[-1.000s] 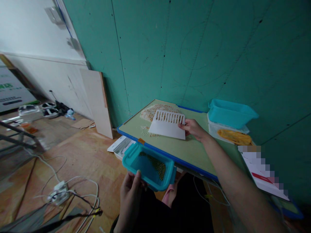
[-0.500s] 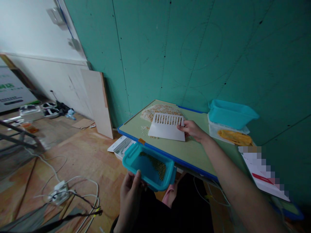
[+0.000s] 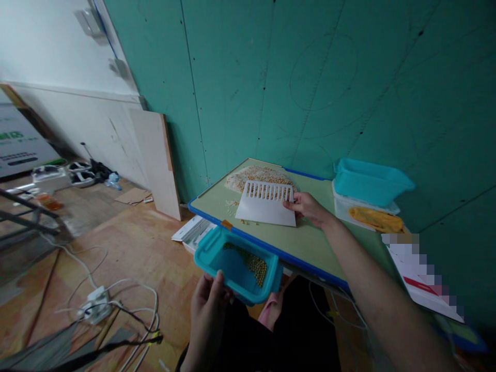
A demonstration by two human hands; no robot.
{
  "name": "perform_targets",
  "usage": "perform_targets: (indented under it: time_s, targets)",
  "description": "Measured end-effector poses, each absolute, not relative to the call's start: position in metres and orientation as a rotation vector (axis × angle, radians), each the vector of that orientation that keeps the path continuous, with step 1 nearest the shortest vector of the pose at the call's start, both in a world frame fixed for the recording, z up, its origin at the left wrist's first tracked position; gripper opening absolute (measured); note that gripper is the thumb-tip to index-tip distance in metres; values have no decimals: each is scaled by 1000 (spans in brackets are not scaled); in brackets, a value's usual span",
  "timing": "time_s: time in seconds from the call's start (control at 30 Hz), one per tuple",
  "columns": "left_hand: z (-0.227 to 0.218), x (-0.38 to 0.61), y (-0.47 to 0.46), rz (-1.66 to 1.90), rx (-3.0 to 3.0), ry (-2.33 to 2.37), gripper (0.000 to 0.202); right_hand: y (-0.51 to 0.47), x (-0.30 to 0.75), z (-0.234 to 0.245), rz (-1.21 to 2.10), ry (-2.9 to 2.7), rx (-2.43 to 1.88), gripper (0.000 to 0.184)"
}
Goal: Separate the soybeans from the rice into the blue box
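My left hand [image 3: 209,297] grips the near rim of a blue plastic tub [image 3: 231,267], thumb on top, just below the table's front edge. Inside the tub, small round greenish-yellow beans [image 3: 256,268] lie along the far and right sides. My right hand [image 3: 310,207] is closed on the right end of a white slotted scraper [image 3: 263,211]. The scraper lies nearly flat over the green tabletop [image 3: 310,243], its slots towards a mixed heap of pale grains and yellow kernels [image 3: 251,174]. Kernels show through the slots, and a few lie loose by the near edge.
A second blue tub [image 3: 372,181] stands on a whitish container [image 3: 344,209] at the table's back right, beside a yellow cloth [image 3: 375,219]. A green wall [image 3: 232,103] rises behind. White cables and a power strip [image 3: 95,305] lie on the floor at left.
Both hands hold the same things in almost the same places. The view has shifted very slightly, and loose kernels by the scraper's near edge look a little more spread out.
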State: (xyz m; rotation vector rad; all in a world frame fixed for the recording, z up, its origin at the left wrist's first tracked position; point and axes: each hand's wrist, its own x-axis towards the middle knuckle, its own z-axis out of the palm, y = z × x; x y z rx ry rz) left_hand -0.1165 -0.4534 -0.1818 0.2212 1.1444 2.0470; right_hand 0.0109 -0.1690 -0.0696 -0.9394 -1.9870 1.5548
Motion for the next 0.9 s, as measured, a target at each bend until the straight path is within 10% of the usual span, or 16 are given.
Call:
perform_targets:
  time_s: [0.9]
  targets:
    - [-175, -110, -445, 2103, 141, 1118, 27, -219, 24, -80, 1116, -2172, -775, 28]
